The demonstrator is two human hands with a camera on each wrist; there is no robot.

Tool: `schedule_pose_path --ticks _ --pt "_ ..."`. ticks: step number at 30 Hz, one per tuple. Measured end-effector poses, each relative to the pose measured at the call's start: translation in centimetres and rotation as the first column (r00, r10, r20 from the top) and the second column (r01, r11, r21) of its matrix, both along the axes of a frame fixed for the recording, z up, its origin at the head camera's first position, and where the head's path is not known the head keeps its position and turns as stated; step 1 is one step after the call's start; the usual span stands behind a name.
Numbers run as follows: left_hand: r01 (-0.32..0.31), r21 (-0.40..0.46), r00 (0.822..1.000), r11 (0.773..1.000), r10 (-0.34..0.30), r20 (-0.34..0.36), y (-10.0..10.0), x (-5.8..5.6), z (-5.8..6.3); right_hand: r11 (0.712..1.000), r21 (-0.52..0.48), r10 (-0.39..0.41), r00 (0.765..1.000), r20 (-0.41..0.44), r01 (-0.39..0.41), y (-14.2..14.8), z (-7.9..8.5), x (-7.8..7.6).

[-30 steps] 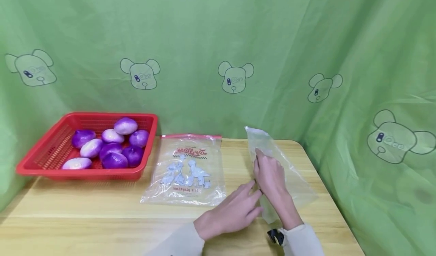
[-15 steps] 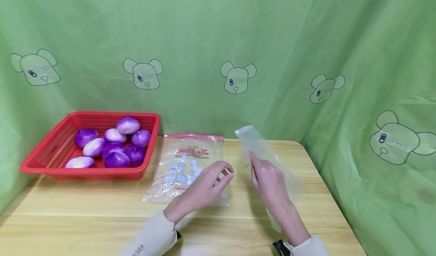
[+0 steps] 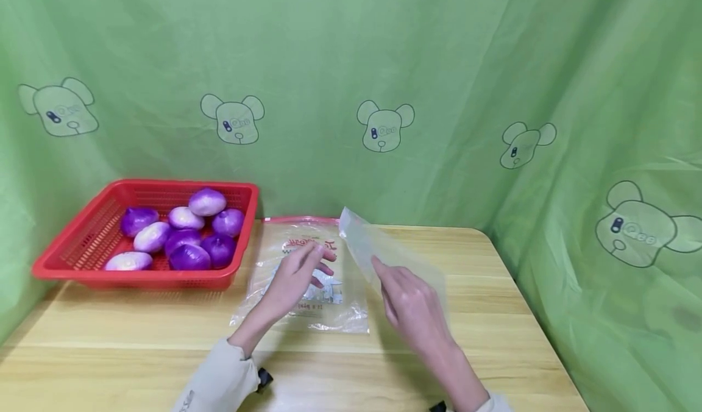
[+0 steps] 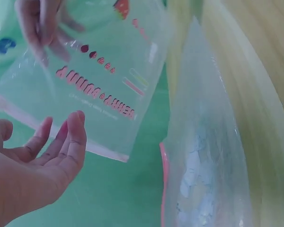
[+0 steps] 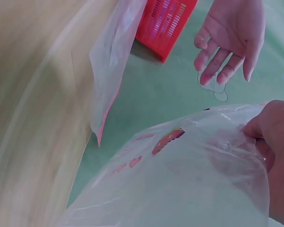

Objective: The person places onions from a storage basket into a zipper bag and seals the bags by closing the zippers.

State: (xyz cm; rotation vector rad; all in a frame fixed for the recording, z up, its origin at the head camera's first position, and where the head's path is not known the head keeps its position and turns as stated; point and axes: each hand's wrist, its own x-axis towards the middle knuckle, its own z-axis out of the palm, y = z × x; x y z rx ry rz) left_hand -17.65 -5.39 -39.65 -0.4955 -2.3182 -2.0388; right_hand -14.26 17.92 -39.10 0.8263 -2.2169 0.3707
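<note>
right hand [image 3: 411,305] pinches a limp, translucent bag [image 3: 364,241]; the bag has swung leftward with it and now hangs near the loosely spread left hand [image 3: 290,278], seemingly within reach of both. beneath the left hand, a glossy printed bag [image 3: 331,293] lies flat on the wood-grained worktop [image 3: 340,375]; left of that hand, shiny purple-white bulbs [image 3: 189,258] sit in a rigid red lattice basket [image 3: 137,275].

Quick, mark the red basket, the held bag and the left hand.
Red basket [image 3: 142,275], head view: front rim.
Held bag [image 4: 92,73], left wrist view: printed face.
Left hand [image 3: 289,283], head view: middle of the hand.
</note>
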Motion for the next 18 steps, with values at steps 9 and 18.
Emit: schedule_pose_path --ticks 9,18 --pt "0.0 0.134 0.99 0.991 -0.019 0.14 -1.3 -0.9 0.0 0.997 0.008 0.077 0.996 -0.034 -0.077 -1.2 -1.3 0.6" --pt "-0.088 0.145 0.954 0.986 0.041 0.297 -1.6 -1.3 -0.6 0.982 0.078 0.174 0.985 0.001 -0.173 -1.2 -2.1 0.8"
